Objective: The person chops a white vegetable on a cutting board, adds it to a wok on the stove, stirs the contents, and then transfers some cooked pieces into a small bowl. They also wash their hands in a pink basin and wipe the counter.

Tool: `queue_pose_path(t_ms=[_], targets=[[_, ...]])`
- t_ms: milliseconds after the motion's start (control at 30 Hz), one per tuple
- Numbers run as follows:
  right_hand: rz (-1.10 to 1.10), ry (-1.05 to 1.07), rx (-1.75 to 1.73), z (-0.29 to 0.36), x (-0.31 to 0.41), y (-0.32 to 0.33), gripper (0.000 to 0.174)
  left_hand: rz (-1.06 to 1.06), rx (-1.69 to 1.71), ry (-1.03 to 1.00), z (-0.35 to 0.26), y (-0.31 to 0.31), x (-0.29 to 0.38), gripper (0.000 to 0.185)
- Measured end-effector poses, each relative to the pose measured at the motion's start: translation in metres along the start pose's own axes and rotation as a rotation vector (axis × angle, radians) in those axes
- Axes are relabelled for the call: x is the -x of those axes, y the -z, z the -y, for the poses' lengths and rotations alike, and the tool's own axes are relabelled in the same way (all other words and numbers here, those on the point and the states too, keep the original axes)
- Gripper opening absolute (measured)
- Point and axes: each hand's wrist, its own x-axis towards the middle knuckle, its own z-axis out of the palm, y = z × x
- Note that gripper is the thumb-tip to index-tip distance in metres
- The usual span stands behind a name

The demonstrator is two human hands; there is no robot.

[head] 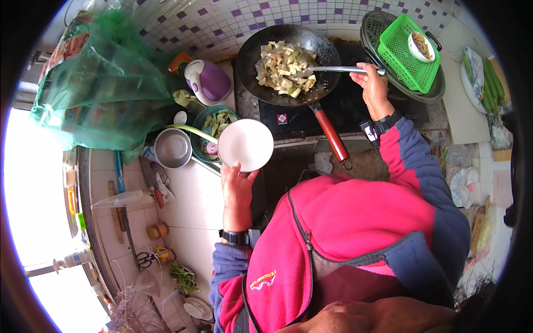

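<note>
My left hand [238, 187] grips the near rim of a white bowl [245, 145], which looks bare inside. In my right hand [370, 85] is the metal handle of a cooking utensil [339, 69]; its head is hidden among the food in the wok. Pale chopped pieces with some green bits, a cooked dish [287, 68], fill the middle of the dark wok [325, 45]. The wok sits on a black stove [300, 120], and its red handle [330, 132] points towards me. The bowl is to the left of that handle, nearer to me than the wok.
Left of the bowl are a green basket [198, 137] of vegetable scraps, a metal bowl [173, 148] and a knife [152, 183]. A purple-white appliance [210, 81] stands behind. At right, a green plastic basket [387, 45] carries a small bowl [421, 46]. Green vegetables [492, 85] lie beyond.
</note>
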Motion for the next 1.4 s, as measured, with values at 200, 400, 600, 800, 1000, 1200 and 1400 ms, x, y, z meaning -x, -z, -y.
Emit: queue_pose_path(t_ms=[200,400,600,800,1000,1200,1400], targets=[[0.015,0.077,-0.016,0.005,0.010,0.000,0.020,0.022,0.040,0.025,0.004,-0.028,-0.042,0.054],[0.008,0.083,-0.042,0.026,0.018,-0.007,0.019,0.084,0.078,0.043,0.015,-0.043,-0.071,0.051],[0.065,0.049,-0.056,0.067,0.030,-0.016,0.021,0.099,0.083,0.068,0.020,-0.053,-0.083,0.049],[0.198,0.080,-0.054,0.114,0.054,-0.030,0.022,0.068,0.123,0.037,0.021,-0.066,-0.089,0.055],[0.351,0.093,-0.001,0.119,0.090,-0.046,0.022,0.045,0.191,0.080,0.023,-0.063,-0.090,0.050],[0.765,0.483,0.330,0.125,0.114,-0.055,0.013,0.145,0.238,-0.014,0.030,-0.061,-0.087,0.058],[1.096,1.084,0.708,0.156,0.120,-0.057,0.023,0.160,0.251,-0.031,0.028,-0.056,-0.085,0.058]])
